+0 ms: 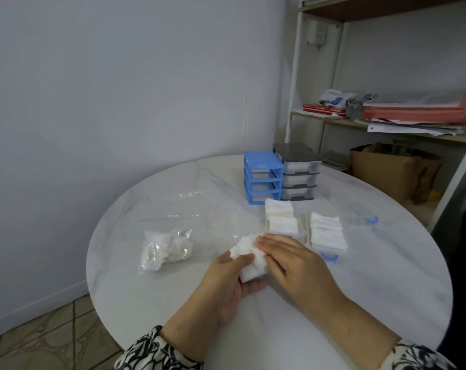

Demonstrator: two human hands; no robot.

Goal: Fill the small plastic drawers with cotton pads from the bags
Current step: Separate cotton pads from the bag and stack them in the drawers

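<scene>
While the left hand [234, 276] grips a loose bunch of cotton pads [249, 259] with thumb and curled fingers, the right hand [290, 260] lies on top of the bunch with its fingers almost straight, holding nothing itself. Two clear drawers [305, 231] stand just beyond the hands on the round white table [280, 329], each filled with two stacks of pads. One bag [168, 249] with pads lies to the left. Two small cabinets stand at the far side: one blue frame [262, 180] with three slots, and one grey unit [300, 173] with three drawers.
</scene>
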